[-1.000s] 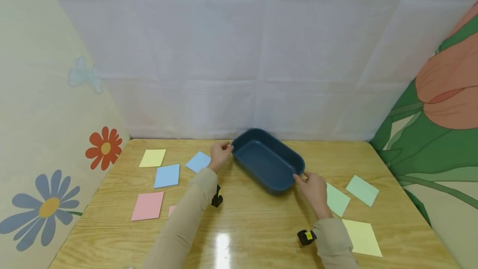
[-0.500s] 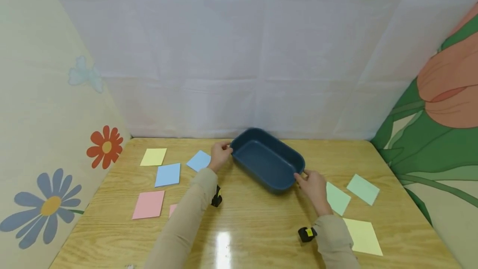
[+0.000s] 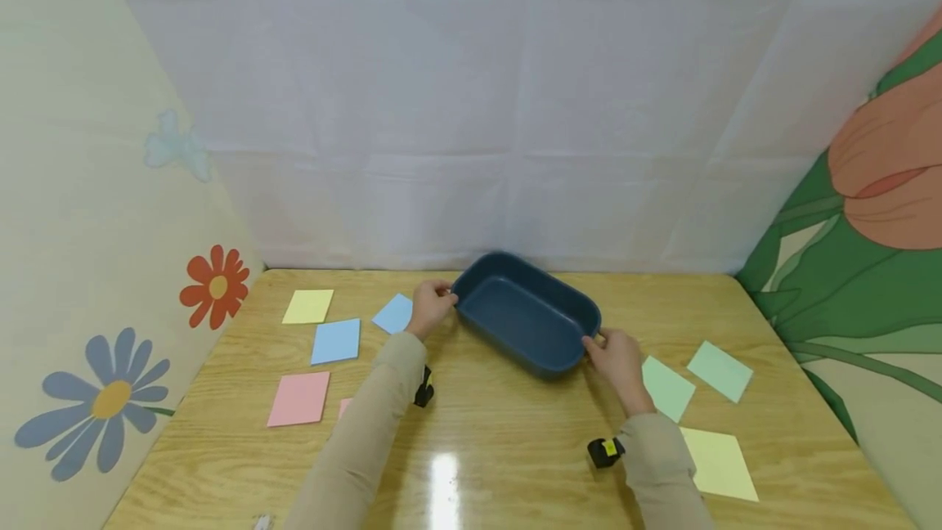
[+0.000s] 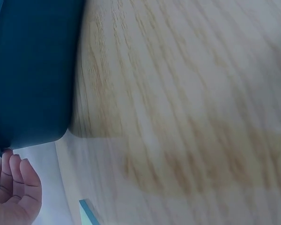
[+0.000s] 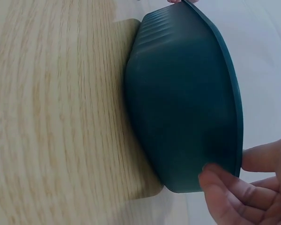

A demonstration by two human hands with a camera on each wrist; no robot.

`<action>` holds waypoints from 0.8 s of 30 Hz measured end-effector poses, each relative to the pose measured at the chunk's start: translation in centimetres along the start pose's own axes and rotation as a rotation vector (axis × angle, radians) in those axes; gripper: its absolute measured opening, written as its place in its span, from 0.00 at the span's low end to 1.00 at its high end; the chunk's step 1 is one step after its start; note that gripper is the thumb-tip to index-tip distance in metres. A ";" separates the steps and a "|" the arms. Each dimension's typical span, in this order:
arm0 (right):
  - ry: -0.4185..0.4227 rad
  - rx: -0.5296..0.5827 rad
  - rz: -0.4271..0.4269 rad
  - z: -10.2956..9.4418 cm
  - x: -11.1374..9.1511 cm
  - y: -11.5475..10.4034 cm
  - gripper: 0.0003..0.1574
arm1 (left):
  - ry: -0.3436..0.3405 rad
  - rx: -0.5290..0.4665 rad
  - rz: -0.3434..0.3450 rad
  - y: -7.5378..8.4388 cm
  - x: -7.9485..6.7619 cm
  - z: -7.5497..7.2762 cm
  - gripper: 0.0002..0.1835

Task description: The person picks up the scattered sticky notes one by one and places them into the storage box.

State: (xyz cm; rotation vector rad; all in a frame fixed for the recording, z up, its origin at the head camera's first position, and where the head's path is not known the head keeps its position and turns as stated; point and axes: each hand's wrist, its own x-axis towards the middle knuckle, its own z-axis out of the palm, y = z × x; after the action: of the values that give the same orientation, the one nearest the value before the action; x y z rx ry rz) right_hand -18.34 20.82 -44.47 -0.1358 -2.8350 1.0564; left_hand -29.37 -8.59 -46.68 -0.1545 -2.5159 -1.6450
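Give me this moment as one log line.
dark-blue rounded rectangular basin: upright | left hand: grips left end | right hand: grips right end

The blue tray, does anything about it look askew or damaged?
The tray, held by the left hand and right hand, looks askew: turned diagonally to the back edge of the table. No damage shows.

Your dark blue tray [image 3: 526,317] over a yellow-brown, wood-grained tabletop [image 3: 508,432]
Between your left hand [image 3: 429,309] and right hand [image 3: 620,365] the tray is one plain colour, reading teal in your wrist views. Left of your left hand you have yellow paper [image 3: 307,307], blue papers [image 3: 335,341] and pink papers [image 3: 298,399]; right of your right hand, pale green papers [image 3: 719,371] and a pale yellow sheet [image 3: 719,464]. Your sleeves [image 3: 356,440] are beige. Beyond both hands the cloth [image 3: 441,105] is whitish; past your left hand a cream wall [image 3: 66,186] bears grey-blue and red flowers [image 3: 110,399], past your right, coral petals [image 3: 894,178] and green leaves [image 3: 854,293].
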 end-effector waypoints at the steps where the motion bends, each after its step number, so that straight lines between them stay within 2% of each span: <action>1: 0.004 -0.009 -0.004 0.0 0.0 0.0 0.22 | -0.002 0.003 0.004 -1.3 0.7 0.3 0.14; 3: 0.011 -0.015 -0.011 0.0 0.1 0.0 0.19 | -0.003 0.001 0.021 -2.3 1.1 0.5 0.13; 6: 0.019 -0.017 -0.019 0.1 0.3 -0.1 0.17 | 0.004 0.004 -0.013 -2.7 1.4 0.8 0.13; 7: 0.019 -0.017 -0.020 0.1 0.3 0.0 0.17 | 0.003 0.031 -0.056 -1.2 0.6 0.5 0.14; 10: 0.017 -0.008 -0.021 0.1 0.4 -0.1 0.16 | 0.017 0.061 -0.035 0.1 -0.4 0.1 0.14; 13: 0.015 -0.003 -0.016 0.1 0.5 -0.1 0.15 | 0.020 0.096 -0.024 0.8 -1.0 -0.1 0.13; 18: 0.020 0.006 -0.007 0.2 0.6 0.0 0.16 | 0.018 0.108 -0.062 1.1 -1.3 -0.2 0.13; 21: 0.024 0.009 -0.009 0.2 0.6 -0.1 0.17 | 0.032 0.108 -0.037 0.5 -1.2 -0.3 0.13; 23: 0.019 0.010 -0.011 0.2 0.6 -0.1 0.17 | 0.055 0.095 0.042 -2.9 0.3 0.5 0.13; 24: 0.015 0.010 -0.010 0.2 0.7 -0.1 0.17 | 0.051 0.096 0.060 -3.9 0.8 0.7 0.13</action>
State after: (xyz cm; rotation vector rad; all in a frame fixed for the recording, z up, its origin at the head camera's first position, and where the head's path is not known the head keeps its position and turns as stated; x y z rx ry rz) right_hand -19.03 20.69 -44.50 -0.1276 -2.8139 1.0627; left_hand -30.80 -9.52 -50.35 -0.1741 -2.5199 -1.4838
